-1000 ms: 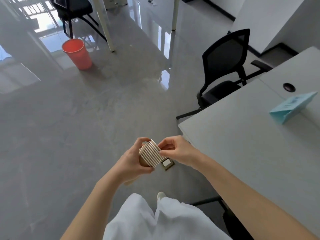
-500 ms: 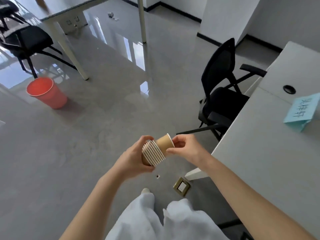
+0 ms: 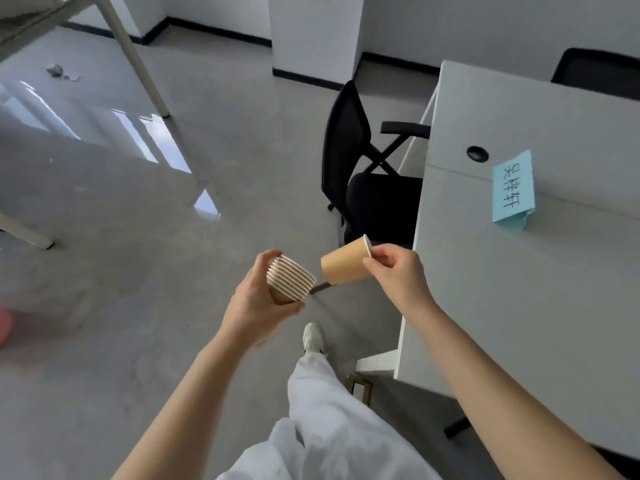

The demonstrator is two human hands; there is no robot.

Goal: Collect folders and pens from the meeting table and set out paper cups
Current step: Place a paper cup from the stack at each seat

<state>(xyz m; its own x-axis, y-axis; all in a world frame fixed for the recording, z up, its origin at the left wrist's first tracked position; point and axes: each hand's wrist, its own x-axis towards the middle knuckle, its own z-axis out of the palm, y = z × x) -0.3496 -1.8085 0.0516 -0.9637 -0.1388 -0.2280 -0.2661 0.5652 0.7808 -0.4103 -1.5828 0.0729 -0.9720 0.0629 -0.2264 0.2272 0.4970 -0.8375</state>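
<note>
Grey polished floor (image 3: 145, 271) is spreading wide to the left of both hands, while the white meeting table (image 3: 519, 289) is running its long edge just right of the right hand (image 3: 394, 275). That hand is pinching one brown paper cup (image 3: 343, 265) by its rim, tilted sideways, a little apart from the nested stack of cups (image 3: 289, 280) the left hand (image 3: 256, 299) is gripping; perhaps nine rims are showing. One blue name card (image 3: 512, 192) is sitting on the table beyond the right hand, one black chair (image 3: 363, 174) ahead.
</note>
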